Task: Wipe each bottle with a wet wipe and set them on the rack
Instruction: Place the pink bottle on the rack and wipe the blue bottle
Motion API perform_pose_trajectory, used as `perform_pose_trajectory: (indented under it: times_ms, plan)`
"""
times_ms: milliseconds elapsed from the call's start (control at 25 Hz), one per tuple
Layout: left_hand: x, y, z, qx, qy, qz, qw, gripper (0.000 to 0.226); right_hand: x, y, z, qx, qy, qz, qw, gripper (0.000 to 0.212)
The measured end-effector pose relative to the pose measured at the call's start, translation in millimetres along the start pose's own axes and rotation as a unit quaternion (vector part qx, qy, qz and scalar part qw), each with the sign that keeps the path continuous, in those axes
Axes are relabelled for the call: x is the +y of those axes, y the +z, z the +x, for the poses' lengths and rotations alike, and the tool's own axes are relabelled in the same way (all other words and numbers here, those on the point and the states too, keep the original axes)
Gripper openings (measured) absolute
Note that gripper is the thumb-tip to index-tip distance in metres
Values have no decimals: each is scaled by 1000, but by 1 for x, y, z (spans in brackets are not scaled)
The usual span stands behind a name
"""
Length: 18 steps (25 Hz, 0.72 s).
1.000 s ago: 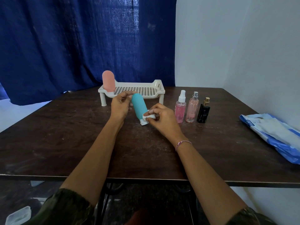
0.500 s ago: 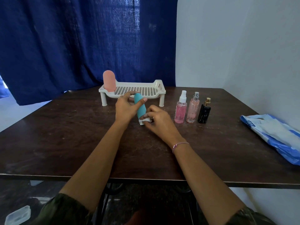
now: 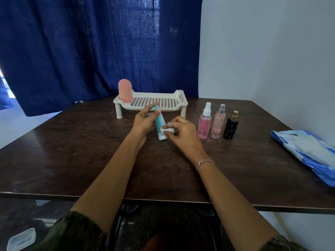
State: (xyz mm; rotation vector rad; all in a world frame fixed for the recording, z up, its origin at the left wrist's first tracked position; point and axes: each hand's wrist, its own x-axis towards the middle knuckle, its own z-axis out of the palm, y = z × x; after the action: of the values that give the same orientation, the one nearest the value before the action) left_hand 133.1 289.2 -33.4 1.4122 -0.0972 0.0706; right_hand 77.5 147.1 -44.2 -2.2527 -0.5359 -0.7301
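My left hand (image 3: pixel 144 122) grips the upper part of a teal bottle (image 3: pixel 159 124) that stands cap-down and tilted on the table in front of the rack. Against its lower part, near the white cap, my right hand (image 3: pixel 181 132) presses a balled white wet wipe (image 3: pixel 167 130). The white perforated rack (image 3: pixel 163 104) stands behind the hands, with a pink rounded bottle (image 3: pixel 125 93) upright in its left corner. To the right stand a pink spray bottle (image 3: pixel 205 124), a paler pink spray bottle (image 3: pixel 218 123) and a black bottle with a gold cap (image 3: pixel 231 126).
A blue and white wet-wipe pack (image 3: pixel 308 153) lies at the table's right edge. A dark blue curtain hangs behind the table and a white wall runs along the right. A clear plastic box (image 3: pixel 20 240) lies on the floor at lower left.
The teal bottle has tilted and turned in my left hand. My right hand has shifted the wipe along the bottle's lower part near the cap.
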Motion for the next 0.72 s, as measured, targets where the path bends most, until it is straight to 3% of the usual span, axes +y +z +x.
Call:
perform_pose_trajectory:
  times_ms: [160,360,520,720]
  plan:
    - [1,0,1,-60,-26,-66,996,25,4,3,1,23,43,16,999,22]
    - [1,-1,1,-93,-52,-139,985,30,5,3,1,39,77,11,996,23]
    - [0,-1,0,-101,-42,-140,984,30,0,3,0,15,24,43,999,23]
    - [0,-3,0,-88,-20,-121,989,33,3,3,0,49,61,39,996,24]
